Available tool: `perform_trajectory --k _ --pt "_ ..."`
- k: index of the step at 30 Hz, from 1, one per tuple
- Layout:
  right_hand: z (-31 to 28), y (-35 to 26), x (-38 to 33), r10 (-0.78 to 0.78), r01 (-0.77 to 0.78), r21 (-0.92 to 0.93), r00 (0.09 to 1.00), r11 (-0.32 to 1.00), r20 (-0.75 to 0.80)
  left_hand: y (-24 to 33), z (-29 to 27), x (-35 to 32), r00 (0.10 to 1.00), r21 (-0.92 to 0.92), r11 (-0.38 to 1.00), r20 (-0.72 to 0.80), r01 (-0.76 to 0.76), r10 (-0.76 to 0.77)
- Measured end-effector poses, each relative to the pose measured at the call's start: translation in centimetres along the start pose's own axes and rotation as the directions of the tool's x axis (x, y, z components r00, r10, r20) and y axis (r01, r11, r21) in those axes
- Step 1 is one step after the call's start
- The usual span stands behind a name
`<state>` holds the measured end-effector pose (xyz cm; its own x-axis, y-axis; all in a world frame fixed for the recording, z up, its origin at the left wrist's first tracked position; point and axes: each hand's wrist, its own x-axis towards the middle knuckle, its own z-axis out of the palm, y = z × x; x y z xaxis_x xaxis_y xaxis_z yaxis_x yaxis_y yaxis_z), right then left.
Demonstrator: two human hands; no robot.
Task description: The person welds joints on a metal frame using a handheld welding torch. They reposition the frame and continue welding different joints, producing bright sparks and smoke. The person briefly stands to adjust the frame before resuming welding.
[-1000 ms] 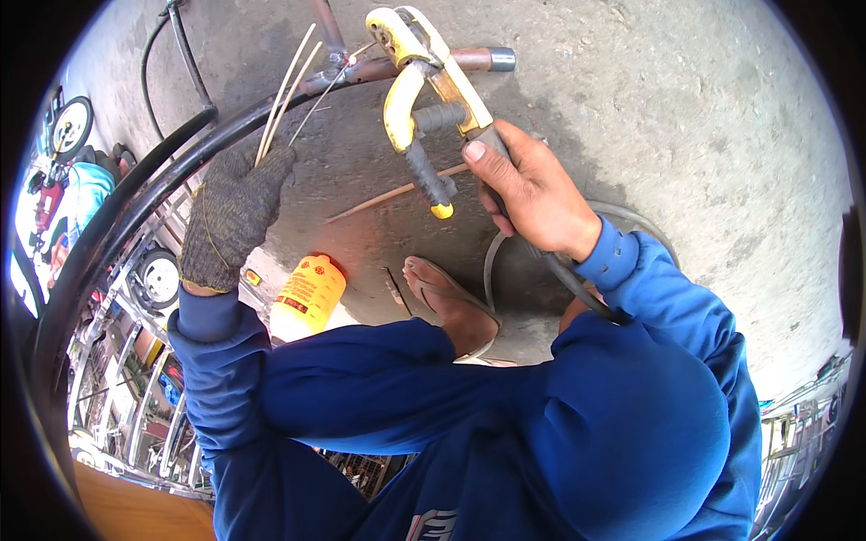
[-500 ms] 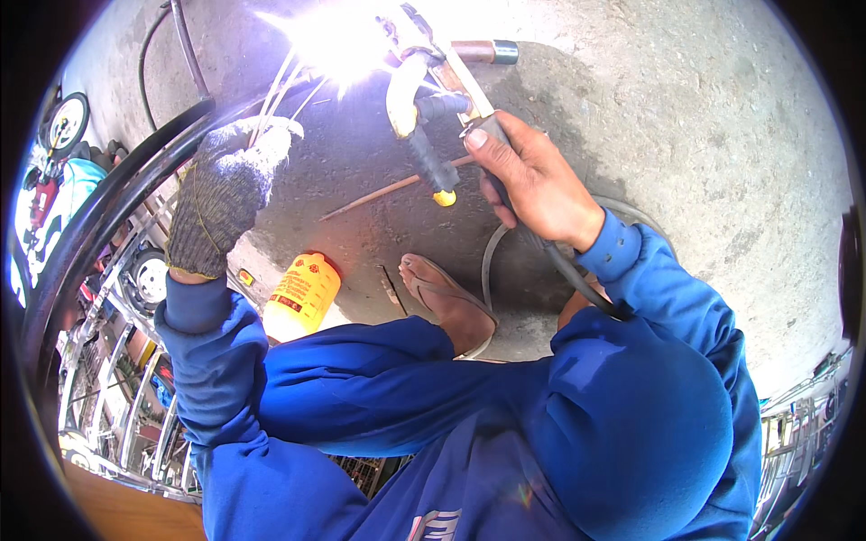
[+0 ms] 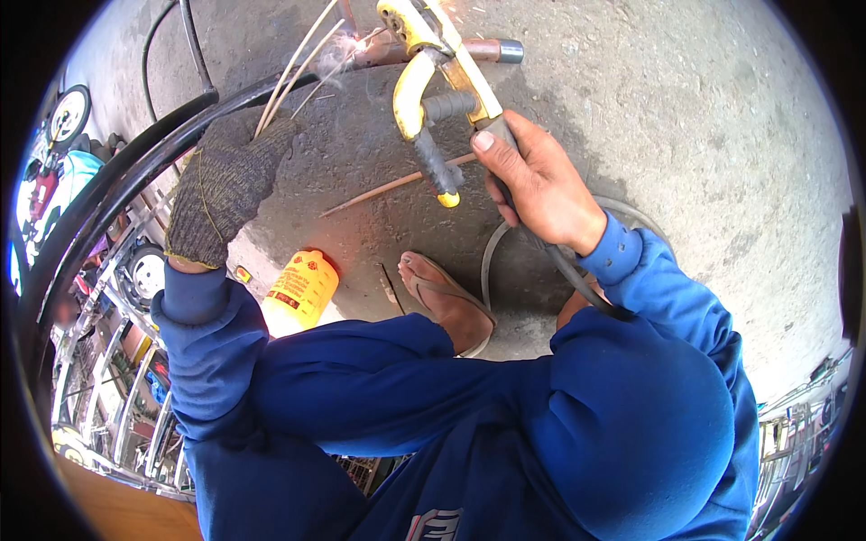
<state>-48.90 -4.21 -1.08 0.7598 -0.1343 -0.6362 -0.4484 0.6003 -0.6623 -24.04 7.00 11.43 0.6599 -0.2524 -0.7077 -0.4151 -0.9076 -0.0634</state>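
My right hand is bare and wrapped round the grey handle of a yellow electrode holder, just right of the middle at the top. A thick cable runs back from it along my forearm. My left hand, in a dark knitted glove, is closed on a few thin pale welding rods that point up and away. Beyond the rods, a brownish metal pipe lies on the floor, with a small glowing spot, sparks and smoke at its left end. The glove overlaps a curved black tube; whether it touches is unclear.
An orange-yellow plastic bottle stands by my left knee. A thin brown rod and a short dark stick lie on the concrete near my sandalled foot. Metal racks and small wheels crowd the left side.
The bright welding arc has died down to a small glow with sparks and smoke. My right hand and the electrode holder have shifted slightly to the right.
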Motion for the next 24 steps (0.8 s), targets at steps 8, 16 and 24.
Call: perform_trajectory --k 8,16,24 --pt "0.1 0.1 0.1 -0.022 0.019 -0.132 0.999 0.991 -0.024 -0.5 0.2 0.2 0.999 0.014 0.999 0.000 -0.052 0.052" --pt "0.2 0.1 0.0 -0.059 0.054 -0.159 0.998 0.986 -0.025 -1.5 -0.7 0.6 0.777 0.624 0.546 0.166 -0.559 0.607" --pt "0.2 0.4 0.2 -0.049 0.033 -0.222 0.997 0.974 -0.067 -0.8 0.3 0.4 1.000 -0.079 0.997 -0.007 -0.008 0.007"
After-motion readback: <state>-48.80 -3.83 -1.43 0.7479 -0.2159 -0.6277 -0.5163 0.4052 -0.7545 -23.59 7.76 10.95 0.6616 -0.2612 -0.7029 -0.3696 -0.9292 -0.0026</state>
